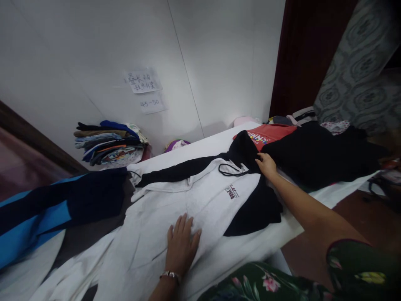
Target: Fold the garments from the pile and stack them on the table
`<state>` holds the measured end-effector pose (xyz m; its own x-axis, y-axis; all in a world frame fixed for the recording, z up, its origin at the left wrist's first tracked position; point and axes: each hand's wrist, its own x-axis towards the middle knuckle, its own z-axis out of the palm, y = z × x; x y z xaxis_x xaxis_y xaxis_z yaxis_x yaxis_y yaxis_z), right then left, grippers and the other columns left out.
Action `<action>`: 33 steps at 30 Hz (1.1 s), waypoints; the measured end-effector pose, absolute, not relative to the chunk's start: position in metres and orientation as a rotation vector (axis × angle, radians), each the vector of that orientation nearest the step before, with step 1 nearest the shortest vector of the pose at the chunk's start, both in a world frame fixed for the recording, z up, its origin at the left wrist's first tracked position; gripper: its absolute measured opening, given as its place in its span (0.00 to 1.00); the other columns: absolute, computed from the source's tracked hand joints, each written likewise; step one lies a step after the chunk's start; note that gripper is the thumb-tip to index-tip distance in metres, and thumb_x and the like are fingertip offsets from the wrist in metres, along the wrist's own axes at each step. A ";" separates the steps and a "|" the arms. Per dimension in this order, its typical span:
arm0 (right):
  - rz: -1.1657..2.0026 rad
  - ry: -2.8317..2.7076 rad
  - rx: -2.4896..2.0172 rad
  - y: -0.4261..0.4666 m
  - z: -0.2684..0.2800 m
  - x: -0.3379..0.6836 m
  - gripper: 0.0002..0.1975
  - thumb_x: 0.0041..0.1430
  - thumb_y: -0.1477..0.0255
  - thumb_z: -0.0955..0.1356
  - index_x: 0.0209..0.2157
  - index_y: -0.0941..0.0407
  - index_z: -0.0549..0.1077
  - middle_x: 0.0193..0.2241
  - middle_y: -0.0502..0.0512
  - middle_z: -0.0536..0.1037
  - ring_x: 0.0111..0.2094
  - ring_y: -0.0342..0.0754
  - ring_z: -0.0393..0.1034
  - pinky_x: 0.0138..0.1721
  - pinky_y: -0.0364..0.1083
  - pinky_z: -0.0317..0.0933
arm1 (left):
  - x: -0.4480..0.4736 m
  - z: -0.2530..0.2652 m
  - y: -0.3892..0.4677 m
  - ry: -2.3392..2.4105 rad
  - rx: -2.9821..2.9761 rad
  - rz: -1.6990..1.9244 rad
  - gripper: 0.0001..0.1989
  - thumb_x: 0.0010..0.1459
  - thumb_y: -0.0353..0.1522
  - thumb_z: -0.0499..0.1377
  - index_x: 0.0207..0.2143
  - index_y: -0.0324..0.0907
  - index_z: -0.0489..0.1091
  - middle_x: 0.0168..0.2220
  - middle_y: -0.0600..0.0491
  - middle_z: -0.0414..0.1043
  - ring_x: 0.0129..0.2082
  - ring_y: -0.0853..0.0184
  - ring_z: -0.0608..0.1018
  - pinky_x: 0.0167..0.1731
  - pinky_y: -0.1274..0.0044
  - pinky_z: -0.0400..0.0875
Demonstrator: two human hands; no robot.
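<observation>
A white jacket with black sleeves and a black hood [200, 196] lies spread on the table, front up, with dark drawstrings and small printing on the chest. My left hand [181, 242], wearing a bracelet at the wrist, rests flat on the jacket's white body with its fingers stretched out. At the far end, my right hand [267, 165] pinches the edge of the black hood [244, 148]. One black sleeve [260, 211] lies folded on the near side, and the other [181, 170] runs along the far side.
A stack of folded clothes [111, 144] stands against the wall at left. Blue and navy garments [62, 205] lie on the left. A red printed garment [275, 133] and black clothing [319, 154] lie on the right. Handwritten paper notes [144, 81] hang on the wall.
</observation>
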<state>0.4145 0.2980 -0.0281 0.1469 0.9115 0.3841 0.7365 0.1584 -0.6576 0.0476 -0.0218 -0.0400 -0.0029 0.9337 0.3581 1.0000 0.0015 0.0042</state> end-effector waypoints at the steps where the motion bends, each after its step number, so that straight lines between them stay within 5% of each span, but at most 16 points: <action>1: 0.240 -1.660 -1.616 0.297 -0.029 0.416 0.19 0.56 0.66 0.65 0.50 0.53 0.73 0.45 0.58 0.73 0.42 0.53 0.68 0.41 0.49 0.62 | 0.048 -0.039 -0.022 -2.032 -2.023 -0.380 0.22 0.61 0.41 0.51 0.54 0.42 0.69 0.59 0.44 0.65 0.60 0.52 0.66 0.57 0.57 0.56; 20: 0.342 -1.846 -1.805 0.311 -0.040 0.431 0.15 0.55 0.74 0.65 0.42 0.55 0.79 0.43 0.58 0.78 0.46 0.53 0.71 0.47 0.47 0.62 | 0.049 -0.038 -0.022 -2.049 -2.026 -0.387 0.22 0.61 0.42 0.50 0.54 0.42 0.69 0.59 0.44 0.66 0.60 0.53 0.66 0.58 0.59 0.55; 33: 0.510 -1.605 -1.775 0.308 -0.029 0.427 0.06 0.47 0.76 0.67 0.21 0.56 0.75 0.30 0.57 0.76 0.39 0.51 0.71 0.39 0.45 0.62 | 0.053 -0.034 -0.022 -2.094 -2.023 -0.420 0.22 0.61 0.41 0.52 0.53 0.41 0.70 0.59 0.43 0.66 0.59 0.52 0.67 0.58 0.57 0.57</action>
